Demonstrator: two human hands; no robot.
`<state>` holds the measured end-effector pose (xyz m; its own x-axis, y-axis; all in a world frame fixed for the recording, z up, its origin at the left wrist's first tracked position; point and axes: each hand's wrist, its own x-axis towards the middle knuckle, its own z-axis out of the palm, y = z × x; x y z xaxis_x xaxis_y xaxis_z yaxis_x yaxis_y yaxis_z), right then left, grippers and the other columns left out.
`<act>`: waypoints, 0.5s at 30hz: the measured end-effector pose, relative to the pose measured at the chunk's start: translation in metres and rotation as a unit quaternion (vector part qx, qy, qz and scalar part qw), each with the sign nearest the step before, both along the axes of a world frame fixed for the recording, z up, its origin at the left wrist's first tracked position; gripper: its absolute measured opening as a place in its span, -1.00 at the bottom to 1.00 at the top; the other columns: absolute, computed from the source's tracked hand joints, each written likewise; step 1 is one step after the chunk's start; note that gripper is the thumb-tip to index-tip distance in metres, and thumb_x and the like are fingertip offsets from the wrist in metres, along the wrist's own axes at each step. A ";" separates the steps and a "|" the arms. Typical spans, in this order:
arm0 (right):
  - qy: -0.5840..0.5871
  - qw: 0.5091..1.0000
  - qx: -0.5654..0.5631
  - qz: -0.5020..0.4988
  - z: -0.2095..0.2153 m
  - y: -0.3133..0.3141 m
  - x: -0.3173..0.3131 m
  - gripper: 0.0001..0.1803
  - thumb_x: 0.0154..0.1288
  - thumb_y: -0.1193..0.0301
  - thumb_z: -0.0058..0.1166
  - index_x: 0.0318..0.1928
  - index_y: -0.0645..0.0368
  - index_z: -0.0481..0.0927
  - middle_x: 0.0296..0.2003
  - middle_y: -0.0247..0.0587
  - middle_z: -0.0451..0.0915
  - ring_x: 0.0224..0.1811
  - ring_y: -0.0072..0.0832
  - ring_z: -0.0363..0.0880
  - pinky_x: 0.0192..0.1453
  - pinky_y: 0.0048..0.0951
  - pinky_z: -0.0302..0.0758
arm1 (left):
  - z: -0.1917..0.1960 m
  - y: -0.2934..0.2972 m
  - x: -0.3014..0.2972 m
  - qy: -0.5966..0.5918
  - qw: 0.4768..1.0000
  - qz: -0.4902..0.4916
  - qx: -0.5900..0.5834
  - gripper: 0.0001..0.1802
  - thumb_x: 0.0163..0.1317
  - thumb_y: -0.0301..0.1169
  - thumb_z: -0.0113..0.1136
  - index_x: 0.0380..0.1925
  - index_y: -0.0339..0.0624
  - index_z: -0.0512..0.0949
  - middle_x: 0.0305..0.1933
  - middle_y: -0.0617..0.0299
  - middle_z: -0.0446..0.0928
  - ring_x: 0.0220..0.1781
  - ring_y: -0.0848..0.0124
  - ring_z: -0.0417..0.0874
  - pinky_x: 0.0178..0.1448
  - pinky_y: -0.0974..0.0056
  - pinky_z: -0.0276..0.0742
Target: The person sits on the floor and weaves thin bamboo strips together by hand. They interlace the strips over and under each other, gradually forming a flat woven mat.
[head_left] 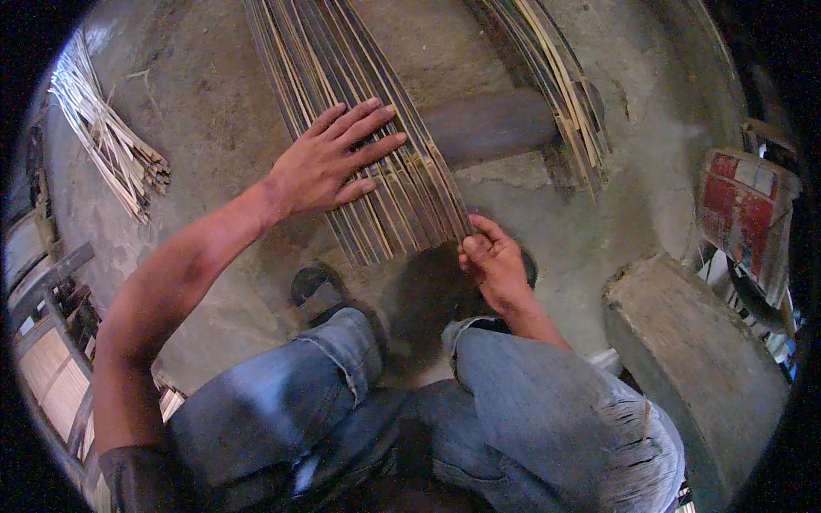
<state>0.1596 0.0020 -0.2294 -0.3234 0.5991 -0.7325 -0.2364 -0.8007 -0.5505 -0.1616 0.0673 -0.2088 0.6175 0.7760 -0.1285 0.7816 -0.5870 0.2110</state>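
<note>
Long thin strips (402, 188), pale and dark, lie side by side in a flat row over the floor (222, 94), running from the top edge of view down to just ahead of the person's feet; a dark block-like piece (487, 128) sits beside the row on its right. Strips look like split bamboo or cane, material not certain. Handling, judged by look: each one light, springy lengthwise, easily bent sideways, probably fairly smooth and liable to slide against its neighbours; thin edges may splinter or cut. Best hold is likely a fingertip pinch at the near end of a single strip, with a flat palm across the middle so the row doesn't fan out. Left hand (329, 162) is palm down across the row, arm reaching in from lower left with elbow bent outward; its fingers are spread wide, thumb apart, resting over the strips and not wrapped round any. Right hand (498, 272) is at the near right corner, forearm coming up beside the right knee, fingers curled in, thumb and index pinched narrow on the outermost edge of the row; can't tell if that's one strip or several. Separate bundles lie at upper right (569, 94) and upper left, the paler bundle (107, 137) well apart from both hands.
</note>
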 end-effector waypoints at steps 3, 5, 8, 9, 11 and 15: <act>-0.052 0.998 0.011 -0.022 0.003 0.006 -0.001 -0.79 0.32 0.48 0.21 -0.09 0.15 0.48 -0.31 -0.31 0.60 -0.29 -0.55 0.58 -0.19 -0.52 0.55 | -0.001 -0.003 -0.002 0.002 1.000 0.001 0.003 -0.30 0.35 0.05 -0.16 0.46 0.13 0.15 0.58 0.12 -0.03 0.60 0.10 -0.06 0.59 -0.05 -0.17; -0.062 0.997 0.025 -0.036 0.001 0.006 -0.001 -0.80 0.32 0.49 0.21 -0.11 0.14 0.48 -0.32 -0.31 0.60 -0.28 -0.56 0.59 -0.19 -0.53 0.56 | -0.003 -0.003 -0.003 0.003 1.000 -0.001 0.005 -0.30 0.35 0.07 -0.17 0.46 0.13 0.14 0.58 0.12 -0.03 0.60 0.11 -0.06 0.59 -0.06 -0.17; -0.045 0.998 0.034 -0.033 0.001 0.006 -0.001 -0.78 0.31 0.50 0.21 -0.09 0.14 0.47 -0.30 -0.30 0.60 -0.25 -0.54 0.61 -0.18 -0.54 0.58 | 0.001 -0.002 -0.002 0.005 1.000 -0.003 0.002 -0.30 0.37 0.08 -0.20 0.46 0.14 0.13 0.58 0.12 -0.04 0.61 0.11 -0.07 0.58 -0.06 -0.18; -0.048 0.998 0.029 -0.034 0.002 0.006 -0.001 -0.76 0.30 0.50 0.22 -0.07 0.16 0.47 -0.30 -0.28 0.61 -0.26 -0.51 0.62 -0.17 -0.51 0.60 | 0.000 -0.001 -0.001 0.008 1.000 -0.003 0.004 -0.31 0.38 0.08 -0.21 0.46 0.14 0.13 0.58 0.12 -0.05 0.61 0.11 -0.07 0.58 -0.06 -0.18; -0.056 0.998 0.018 -0.036 0.002 0.007 -0.003 -0.72 0.29 0.51 0.23 -0.04 0.21 0.46 -0.30 -0.23 0.63 -0.27 -0.46 0.65 -0.14 -0.45 0.62 | -0.001 -0.001 -0.001 0.009 1.000 -0.004 0.007 -0.31 0.39 0.09 -0.23 0.46 0.14 0.13 0.59 0.13 -0.05 0.61 0.12 -0.07 0.58 -0.07 -0.18; -0.003 0.998 -0.017 -0.064 0.002 0.009 -0.003 -0.73 0.30 0.53 0.19 -0.03 0.19 0.44 -0.27 -0.23 0.62 -0.25 -0.46 0.65 -0.14 -0.47 0.63 | -0.002 -0.002 -0.003 0.017 1.000 -0.006 0.010 -0.31 0.39 0.11 -0.25 0.46 0.13 0.13 0.59 0.13 -0.06 0.61 0.12 -0.07 0.58 -0.07 -0.17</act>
